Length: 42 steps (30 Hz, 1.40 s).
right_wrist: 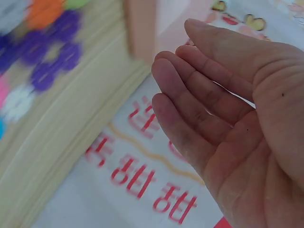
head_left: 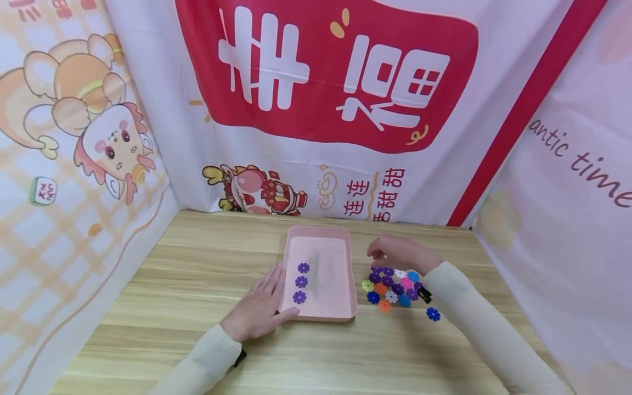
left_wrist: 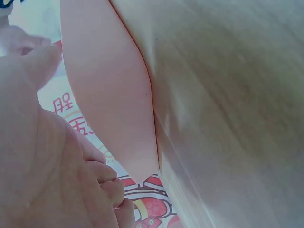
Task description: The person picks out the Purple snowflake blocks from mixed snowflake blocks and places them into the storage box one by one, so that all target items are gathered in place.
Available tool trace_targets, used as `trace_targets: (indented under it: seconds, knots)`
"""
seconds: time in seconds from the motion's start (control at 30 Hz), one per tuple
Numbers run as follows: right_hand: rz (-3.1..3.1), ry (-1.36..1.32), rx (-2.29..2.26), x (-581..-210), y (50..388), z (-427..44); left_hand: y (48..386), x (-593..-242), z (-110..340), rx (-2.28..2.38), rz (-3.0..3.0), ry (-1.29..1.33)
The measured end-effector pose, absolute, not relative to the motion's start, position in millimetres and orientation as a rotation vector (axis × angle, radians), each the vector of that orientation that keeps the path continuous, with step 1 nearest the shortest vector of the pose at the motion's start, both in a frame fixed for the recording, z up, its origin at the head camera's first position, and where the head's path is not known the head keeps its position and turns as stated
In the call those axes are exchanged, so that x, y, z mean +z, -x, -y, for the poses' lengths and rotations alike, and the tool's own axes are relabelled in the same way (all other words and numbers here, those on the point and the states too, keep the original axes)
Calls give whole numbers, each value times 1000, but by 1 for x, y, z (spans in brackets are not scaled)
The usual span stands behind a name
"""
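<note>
A shallow pink tray (head_left: 332,274) rests on the table with three purple flower-shaped plastic discs (head_left: 302,282) in a column at its left side. My left hand (head_left: 257,310) lies against the tray's left side, its fingers extended along the edge and its thumb near the front-left corner. In the left wrist view the tray's outer wall (left_wrist: 109,90) shows beside that hand. My right hand (head_left: 402,252) is raised over the back of a pile of coloured discs (head_left: 397,288). Its fingers are loosely bent, and the right wrist view shows nothing in the palm (right_wrist: 256,142).
The pile mixes purple, orange, blue, white, pink and yellow-green discs to the right of the tray. One blue disc (head_left: 433,314) lies apart near the right forearm. Printed cloth (head_left: 316,181) hangs behind the wooden table (head_left: 197,263) and at both sides.
</note>
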State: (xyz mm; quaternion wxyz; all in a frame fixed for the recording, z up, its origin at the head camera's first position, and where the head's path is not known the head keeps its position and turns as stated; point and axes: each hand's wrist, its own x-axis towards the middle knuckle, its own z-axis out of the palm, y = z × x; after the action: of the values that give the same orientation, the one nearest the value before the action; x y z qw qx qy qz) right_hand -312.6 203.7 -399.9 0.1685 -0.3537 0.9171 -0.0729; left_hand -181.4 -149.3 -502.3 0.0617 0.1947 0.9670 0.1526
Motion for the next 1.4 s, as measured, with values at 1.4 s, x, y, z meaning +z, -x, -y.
trace_targets:
  seconds: [1.4]
  knots:
    - [-2697,603,-292,-488,319,-332,190,-515,137,398,-2920,-587]
